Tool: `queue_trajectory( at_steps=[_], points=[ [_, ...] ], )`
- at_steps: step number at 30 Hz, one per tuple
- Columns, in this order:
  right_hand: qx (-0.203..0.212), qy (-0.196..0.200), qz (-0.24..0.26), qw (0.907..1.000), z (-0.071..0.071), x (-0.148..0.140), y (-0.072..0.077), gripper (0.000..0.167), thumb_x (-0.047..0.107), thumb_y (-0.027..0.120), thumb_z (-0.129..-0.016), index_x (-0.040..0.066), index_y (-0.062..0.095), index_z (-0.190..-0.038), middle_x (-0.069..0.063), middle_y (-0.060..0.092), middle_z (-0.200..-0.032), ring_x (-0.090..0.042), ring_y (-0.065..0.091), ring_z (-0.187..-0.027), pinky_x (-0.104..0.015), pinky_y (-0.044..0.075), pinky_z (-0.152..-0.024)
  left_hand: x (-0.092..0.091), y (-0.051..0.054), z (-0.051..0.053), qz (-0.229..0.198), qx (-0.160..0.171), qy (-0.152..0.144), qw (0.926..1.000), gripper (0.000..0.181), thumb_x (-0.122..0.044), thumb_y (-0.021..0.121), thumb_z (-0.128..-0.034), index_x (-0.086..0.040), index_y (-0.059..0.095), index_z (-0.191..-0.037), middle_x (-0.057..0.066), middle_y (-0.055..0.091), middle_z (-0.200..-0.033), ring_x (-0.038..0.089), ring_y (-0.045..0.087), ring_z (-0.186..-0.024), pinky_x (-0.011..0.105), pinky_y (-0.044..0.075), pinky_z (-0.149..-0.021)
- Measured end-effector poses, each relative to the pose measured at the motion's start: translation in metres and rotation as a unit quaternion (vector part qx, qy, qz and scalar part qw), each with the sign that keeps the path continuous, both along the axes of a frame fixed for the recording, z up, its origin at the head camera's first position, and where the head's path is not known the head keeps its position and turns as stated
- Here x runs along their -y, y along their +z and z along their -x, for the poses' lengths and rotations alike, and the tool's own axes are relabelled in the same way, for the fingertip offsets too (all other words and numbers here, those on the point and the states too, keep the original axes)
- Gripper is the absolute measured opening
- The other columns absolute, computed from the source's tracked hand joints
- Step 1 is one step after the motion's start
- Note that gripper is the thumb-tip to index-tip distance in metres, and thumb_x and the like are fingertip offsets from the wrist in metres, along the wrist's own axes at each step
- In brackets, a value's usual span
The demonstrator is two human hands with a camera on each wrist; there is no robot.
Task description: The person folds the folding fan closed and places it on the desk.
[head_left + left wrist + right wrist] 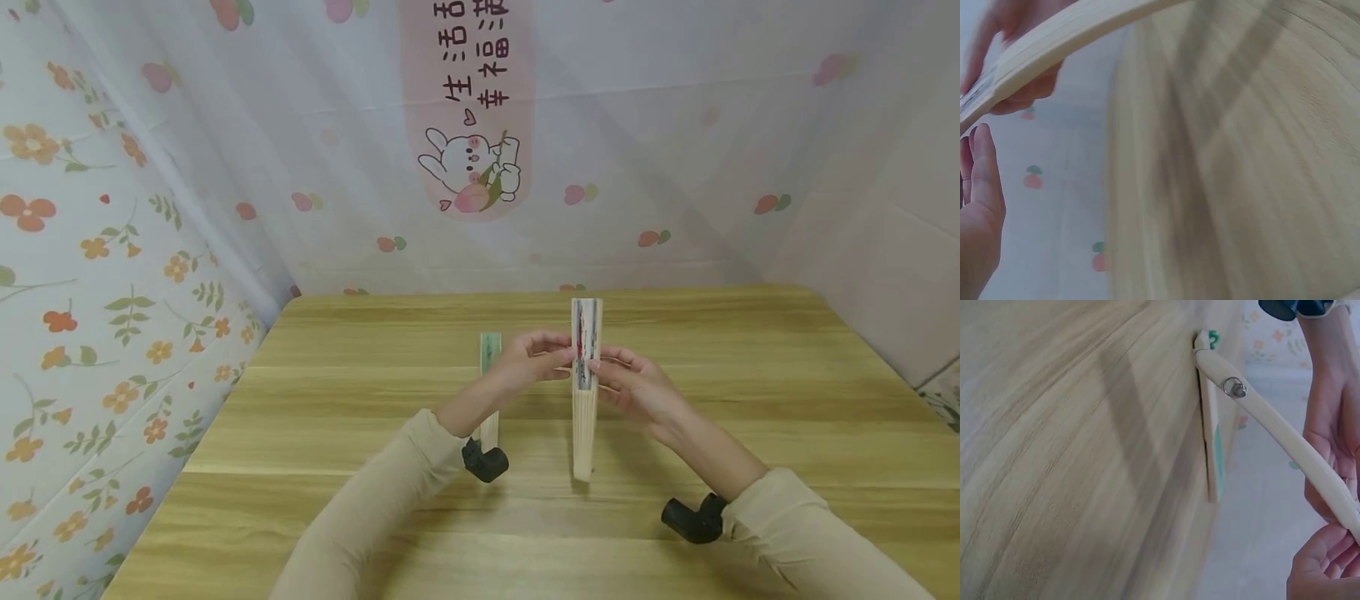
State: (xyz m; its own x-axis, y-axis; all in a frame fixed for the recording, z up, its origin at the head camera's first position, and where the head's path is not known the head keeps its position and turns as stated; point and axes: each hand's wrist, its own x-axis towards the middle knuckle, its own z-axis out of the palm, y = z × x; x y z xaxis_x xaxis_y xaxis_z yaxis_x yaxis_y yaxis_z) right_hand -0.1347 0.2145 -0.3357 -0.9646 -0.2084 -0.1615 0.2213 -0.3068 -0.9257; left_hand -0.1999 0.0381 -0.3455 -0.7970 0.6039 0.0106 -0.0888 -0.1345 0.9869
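Observation:
A folded folding fan (pixel 585 433) with pale wooden ribs and a white printed leaf marked in red and dark grey is held above the table, its leaf end farther from me. My left hand (pixel 534 358) pinches its left side, thumb and fingers at the leaf. From the other side my right hand (pixel 643 385) pinches the same fan. In the right wrist view a metal ring and rivet (pixel 1235 387) show near the fan's narrow end. A second folded fan with a green leaf (pixel 491 348) lies on the table, partly hidden behind my left wrist.
The wooden table (pixel 315 433) spans the view beneath both arms. Behind it hangs a white curtain (pixel 637 133) with fruit prints and a rabbit picture. A flowered curtain (pixel 112 317) runs along the left. Black camera mounts (pixel 486 462) are on both wrists.

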Motion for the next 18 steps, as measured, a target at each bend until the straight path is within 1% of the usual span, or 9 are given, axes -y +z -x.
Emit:
queue_trajectory(
  at_steps=[4,9,13,18],
  points=[
    [0.002,0.005,-0.011,0.9999,0.005,-0.002,-0.004,0.019,0.009,0.054,-0.088,0.007,0.046,-0.105,0.001,0.057,-0.095,-0.011,0.056,-0.086,-0.024,0.047,-0.077,-0.006,-0.009,0.001,0.019,0.009,0.003,0.9998,0.026,-0.004,0.057,-0.0861,0.009,0.052,-0.108,0.010,0.058,-0.094,0.018,0.060,-0.083,0.044,0.044,-0.085],
    [0.006,0.008,-0.047,0.9988,0.014,-0.003,-0.012,0.024,0.010,0.053,-0.089,0.004,0.043,-0.110,0.001,0.056,-0.096,-0.011,0.055,-0.088,-0.026,0.045,-0.081,-0.009,-0.017,0.003,0.037,0.033,0.027,0.9984,0.024,-0.005,0.057,-0.0860,0.008,0.053,-0.106,0.009,0.058,-0.095,0.017,0.059,-0.083,0.045,0.043,-0.086],
    [0.029,0.018,-0.060,0.9976,0.024,-0.006,-0.018,0.032,0.012,0.054,-0.089,0.002,0.039,-0.115,0.000,0.056,-0.099,-0.011,0.056,-0.091,-0.027,0.043,-0.085,-0.010,-0.022,0.007,0.037,0.054,0.042,0.9970,0.024,-0.005,0.056,-0.0864,0.009,0.053,-0.106,0.006,0.057,-0.092,0.014,0.058,-0.079,0.044,0.044,-0.086],
    [0.058,0.031,-0.054,0.9964,0.037,-0.009,-0.024,0.034,0.013,0.052,-0.090,0.001,0.038,-0.119,0.000,0.056,-0.099,-0.011,0.056,-0.091,-0.025,0.044,-0.083,-0.012,-0.030,0.015,0.039,0.073,0.061,0.9947,0.024,-0.005,0.057,-0.0858,0.008,0.054,-0.106,0.006,0.057,-0.090,0.014,0.059,-0.078,0.039,0.047,-0.083]
  ],
)
